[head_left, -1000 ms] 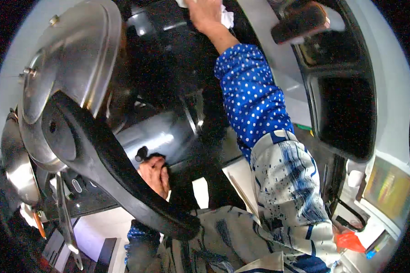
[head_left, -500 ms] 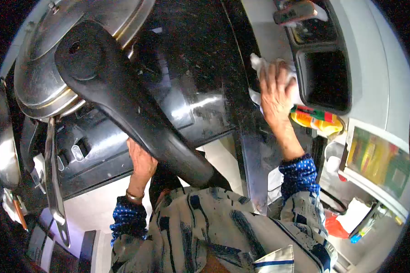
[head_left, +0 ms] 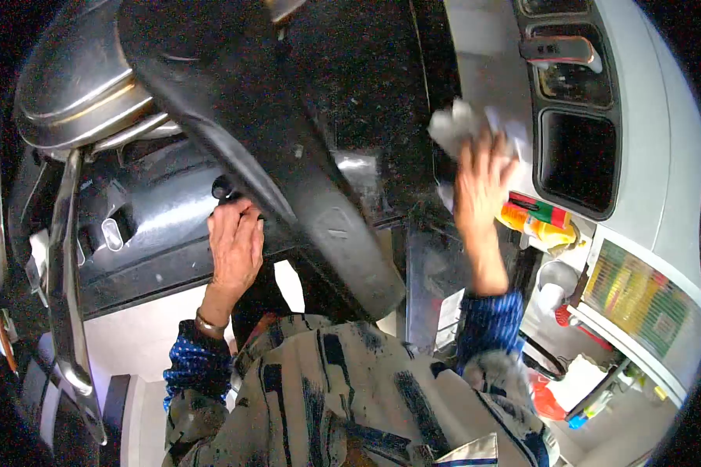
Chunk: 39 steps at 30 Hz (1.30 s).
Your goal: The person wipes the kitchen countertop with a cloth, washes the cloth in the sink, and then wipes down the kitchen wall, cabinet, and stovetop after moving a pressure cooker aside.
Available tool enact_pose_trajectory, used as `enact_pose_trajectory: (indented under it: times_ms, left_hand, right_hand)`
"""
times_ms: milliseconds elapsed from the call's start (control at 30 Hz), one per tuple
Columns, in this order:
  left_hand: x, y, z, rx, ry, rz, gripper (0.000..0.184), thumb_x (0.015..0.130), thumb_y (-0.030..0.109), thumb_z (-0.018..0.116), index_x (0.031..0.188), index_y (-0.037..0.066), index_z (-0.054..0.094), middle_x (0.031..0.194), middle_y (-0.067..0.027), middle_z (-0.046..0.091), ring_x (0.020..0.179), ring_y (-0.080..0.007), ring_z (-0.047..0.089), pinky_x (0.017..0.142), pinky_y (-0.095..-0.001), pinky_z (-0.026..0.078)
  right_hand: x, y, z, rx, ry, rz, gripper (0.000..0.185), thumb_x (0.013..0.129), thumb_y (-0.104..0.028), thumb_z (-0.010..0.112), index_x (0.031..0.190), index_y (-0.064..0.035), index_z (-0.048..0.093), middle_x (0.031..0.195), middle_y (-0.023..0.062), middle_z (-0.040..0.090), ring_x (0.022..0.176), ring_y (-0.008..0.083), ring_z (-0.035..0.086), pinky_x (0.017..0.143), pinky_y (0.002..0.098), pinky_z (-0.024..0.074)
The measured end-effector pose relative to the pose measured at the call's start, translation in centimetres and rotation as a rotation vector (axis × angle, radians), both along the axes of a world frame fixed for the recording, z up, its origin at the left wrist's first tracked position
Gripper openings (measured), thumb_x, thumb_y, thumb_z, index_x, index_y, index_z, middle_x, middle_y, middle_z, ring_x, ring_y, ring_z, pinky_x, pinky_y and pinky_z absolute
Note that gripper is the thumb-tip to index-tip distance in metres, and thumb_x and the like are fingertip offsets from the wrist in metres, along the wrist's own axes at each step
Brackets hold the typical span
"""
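My left hand is at the front of the black stove, its fingers bent around a dark round knob. The fingertips are partly hidden, and the grip looks like a pinch. My right hand presses on a crumpled white cloth by the stove's right edge, beside the grey counter. Both cloth and fingers are smeared by motion. A long black handle-like piece crosses the view close to the camera, between the two hands, and covers part of the stove.
A steel pan with a long metal handle stands at left. Rightward, black-rimmed compartments sit in the counter, with a brown-handled object over one. A yellow packet and a rack are below.
The view has shifted. My left hand has come out from behind the black piece, its fingers now at the knob. My right hand and the cloth have moved slightly over the surface.
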<state>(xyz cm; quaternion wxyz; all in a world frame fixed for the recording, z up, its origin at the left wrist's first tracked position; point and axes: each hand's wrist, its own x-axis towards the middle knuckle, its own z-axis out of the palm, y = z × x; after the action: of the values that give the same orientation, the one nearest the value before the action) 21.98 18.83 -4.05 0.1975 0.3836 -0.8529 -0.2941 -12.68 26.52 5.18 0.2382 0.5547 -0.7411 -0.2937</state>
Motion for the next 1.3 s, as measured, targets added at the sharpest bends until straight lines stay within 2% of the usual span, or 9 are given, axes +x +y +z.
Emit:
enact_pose_trajectory:
  times_ms: [133,267,300,333,433,700,867,1133,1300]
  left_hand:
    - [-0.3,-0.2,0.6,-0.043,0.029,-0.023,0.020,0.074,0.003,0.059,0.094,0.001,0.058,0.100,-0.0115,0.052,0.091,-0.0299,0.048,0.076,-0.0414,0.037]
    - [-0.4,-0.7,0.6,-0.050,0.059,-0.005,0.019,0.072,0.002,0.058,0.091,0.001,0.057,0.098,-0.0134,0.050,0.090,-0.0313,0.047,0.076,-0.0420,0.036]
    - [0.0,-0.3,-0.2,-0.033,0.012,-0.004,0.016,0.071,0.001,0.058,0.086,0.001,0.056,0.097,-0.0145,0.049,0.089,-0.0321,0.046,0.076,-0.0424,0.036]
    - [-0.5,-0.6,0.9,-0.035,0.042,0.003,0.016,0.071,0.001,0.058,0.086,0.001,0.056,0.098,-0.0146,0.049,0.090,-0.0318,0.046,0.076,-0.0425,0.036]
    - [-0.5,-0.8,1.0,-0.027,0.046,0.012,0.021,0.072,0.001,0.057,0.093,0.001,0.057,0.099,-0.0135,0.050,0.091,-0.0308,0.046,0.077,-0.0413,0.036]
    - [-0.7,-1.0,1.6,-0.016,0.088,0.022,0.023,0.074,-0.002,0.056,0.097,0.001,0.058,0.102,-0.0107,0.052,0.092,-0.0288,0.048,0.079,-0.0393,0.037]
    - [0.3,0.2,-0.3,0.079,0.045,-0.006,0.021,0.074,-0.001,0.056,0.095,0.000,0.058,0.102,-0.0109,0.052,0.092,-0.0293,0.048,0.078,-0.0394,0.037]
    - [-0.6,-1.4,2.3,-0.073,0.136,0.028,0.020,0.073,-0.001,0.056,0.093,0.000,0.057,0.101,-0.0101,0.053,0.088,-0.0281,0.049,0.075,-0.0392,0.038]
    - [-0.8,-1.6,2.2,-0.061,0.109,0.035,0.018,0.073,-0.001,0.055,0.091,0.000,0.058,0.100,-0.0104,0.053,0.087,-0.0287,0.049,0.074,-0.0393,0.038]
  right_hand:
    - [-0.4,0.7,0.0,-0.116,0.088,0.043,0.039,0.075,-0.017,0.054,0.114,-0.0145,0.053,0.126,0.0094,0.045,0.117,0.0292,0.041,0.095,0.0508,0.0280]
    - [-9.4,-13.1,-4.6,-0.327,0.066,0.319,0.047,0.072,-0.013,0.056,0.118,-0.0138,0.046,0.123,0.0121,0.046,0.117,0.0301,0.040,0.095,0.0506,0.0306]
    - [-5.3,-16.6,0.4,-0.108,0.092,0.201,0.048,0.070,-0.011,0.057,0.117,-0.0131,0.046,0.122,0.0144,0.045,0.117,0.0310,0.040,0.095,0.0499,0.0321]
    - [-8.6,-18.0,-1.6,-0.404,0.059,0.385,0.021,0.090,-0.015,0.043,0.104,-0.0028,0.052,0.114,0.0202,0.050,0.116,0.0352,0.039,0.099,0.0509,0.0275]
    - [-2.1,-13.0,4.0,-0.349,-0.092,0.490,0.051,0.070,-0.010,0.057,0.119,-0.0136,0.046,0.128,0.0140,0.042,0.118,0.0320,0.039,0.095,0.0470,0.0336]
    - [-5.3,-8.9,1.5,-0.274,0.166,0.183,0.058,0.073,-0.006,0.055,0.129,-0.0076,0.040,0.136,0.0141,0.036,0.123,0.0306,0.037,0.099,0.0408,0.0328]
    - [-7.2,-21.6,-0.3,-0.314,0.251,0.447,0.024,0.073,-0.013,0.055,0.096,-0.0050,0.056,0.110,0.0141,0.054,0.110,0.0339,0.044,0.094,0.0466,0.0333]
    - [0.1,0.7,-1.1,0.083,-0.144,0.146,0.041,0.078,-0.012,0.048,0.118,-0.0016,0.047,0.121,0.0164,0.048,0.121,0.0318,0.038,0.099,0.0491,0.0282]
    - [-1.5,-6.8,-3.2,-0.109,-0.131,0.190,0.043,0.079,-0.011,0.047,0.121,-0.0010,0.044,0.120,0.0200,0.048,0.120,0.0331,0.038,0.099,0.0494,0.0291]
